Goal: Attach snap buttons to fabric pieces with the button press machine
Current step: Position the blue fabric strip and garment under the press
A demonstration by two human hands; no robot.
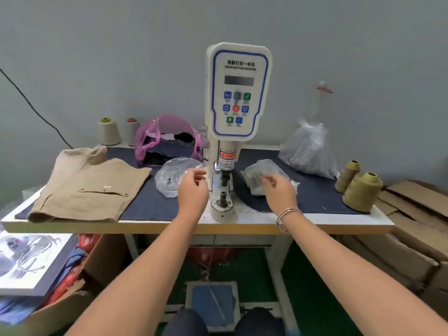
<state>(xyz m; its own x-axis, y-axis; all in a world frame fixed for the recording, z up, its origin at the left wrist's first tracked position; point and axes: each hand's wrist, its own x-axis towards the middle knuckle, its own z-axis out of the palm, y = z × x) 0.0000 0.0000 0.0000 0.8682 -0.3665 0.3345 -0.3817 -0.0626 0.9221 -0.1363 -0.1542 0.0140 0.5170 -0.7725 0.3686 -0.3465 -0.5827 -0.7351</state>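
The button press machine (228,146) stands in the middle of the table with nothing on its post, the tan fabric (89,187) waits far left, and I think I am fetching snaps, my left hand (192,190) and right hand (278,190) loosely curled, empty, by the plastic bags (169,175).

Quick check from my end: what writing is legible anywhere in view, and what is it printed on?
"SERVO BUTTON MACHINE": machine head panel, under a line of Chinese characters.
"...CARE..." and "...FINGER": warning sticker on the press column, partly cut off.
Display: digits too dim to read.
Keypad captions: too small.
Red label above the sticker: blurred.
Tag on the tan garment: unreadable.
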